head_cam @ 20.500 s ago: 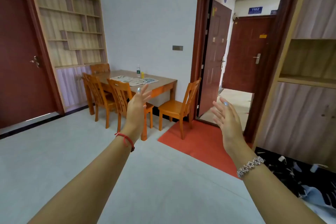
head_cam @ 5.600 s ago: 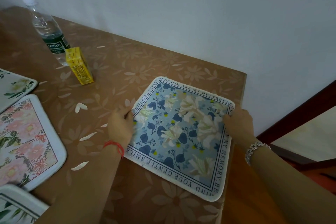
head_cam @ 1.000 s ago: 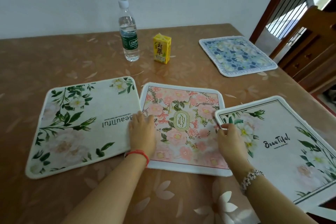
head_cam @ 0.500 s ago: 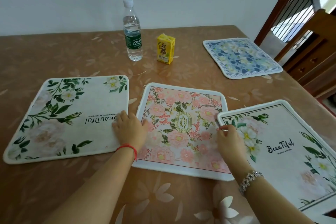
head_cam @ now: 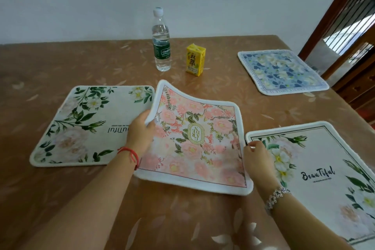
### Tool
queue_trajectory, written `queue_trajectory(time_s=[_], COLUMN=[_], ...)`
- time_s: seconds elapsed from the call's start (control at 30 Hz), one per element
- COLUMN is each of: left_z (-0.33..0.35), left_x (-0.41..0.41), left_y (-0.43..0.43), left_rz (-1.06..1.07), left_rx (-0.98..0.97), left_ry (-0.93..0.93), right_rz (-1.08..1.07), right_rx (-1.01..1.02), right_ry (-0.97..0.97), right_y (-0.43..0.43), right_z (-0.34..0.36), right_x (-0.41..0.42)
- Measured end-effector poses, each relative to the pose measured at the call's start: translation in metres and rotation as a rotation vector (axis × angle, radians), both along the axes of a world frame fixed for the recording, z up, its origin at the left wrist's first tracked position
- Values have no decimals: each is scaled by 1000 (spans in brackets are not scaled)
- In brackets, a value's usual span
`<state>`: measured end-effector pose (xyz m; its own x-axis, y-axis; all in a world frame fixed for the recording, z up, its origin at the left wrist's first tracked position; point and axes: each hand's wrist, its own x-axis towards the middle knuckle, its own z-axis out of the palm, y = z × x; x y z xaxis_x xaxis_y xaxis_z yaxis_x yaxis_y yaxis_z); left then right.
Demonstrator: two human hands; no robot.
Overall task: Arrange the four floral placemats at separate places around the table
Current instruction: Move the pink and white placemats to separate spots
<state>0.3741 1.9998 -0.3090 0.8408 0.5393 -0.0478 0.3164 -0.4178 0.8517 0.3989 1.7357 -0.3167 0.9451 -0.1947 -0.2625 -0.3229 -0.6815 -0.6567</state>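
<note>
The left hand [head_cam: 140, 133] and the right hand [head_cam: 256, 156] each pinched a side of the pink mat [head_cam: 194, 140], half lifted off the middle of the table [head_cam: 50, 63], and a big swing forward could have tipped the bottle [head_cam: 161, 46].

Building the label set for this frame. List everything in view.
water bottle: 1, clear, green label, far middle
juice carton: 1, yellow, right of the bottle
blue floral placemat: 1, blue-white, far right, flat
pink floral placemat: 1, pink, near middle, left side lifted
left green-leaf placemat: 1, white-green, flat, left
right green-leaf placemat: 1, white-green, flat, near right
tablecloth: 1, brown, under everything
wooden chair: 1, brown, far right
left hand: 1, grips pink mat's left edge
right hand: 1, holds its right edge
</note>
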Motion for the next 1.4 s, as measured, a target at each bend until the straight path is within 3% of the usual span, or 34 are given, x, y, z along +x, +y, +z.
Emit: queue_trajectory(time_s=[0.23, 0.5, 0.67, 0.93, 1.1, 1.23, 1.4], left_z=[11, -6, -12, -19, -15, -3, 17], left_x=[-52, -103, -105, -115, -123, -117, -95], left_y=[64, 95, 117, 146, 169, 175, 147], left_rz=[72, -66, -167, -167, -327, -491, -710], left_rx=[-214, -127, 79, 20, 40, 292, 655], left_ry=[167, 327, 404, 371, 459, 535, 434], right_rz=[92, 321, 413, 455, 434, 501, 590], right_rx=[24, -25, -114, -221, -394, -256, -142], right_ry=[-7, -40, -12, 4, 3, -84, -182], right_y=[29, 81, 101, 137, 162, 184, 209], right_z=[5, -1, -5, -4, -2, 4, 24], right_x=[2, -19, -27, -51, -70, -86, -101])
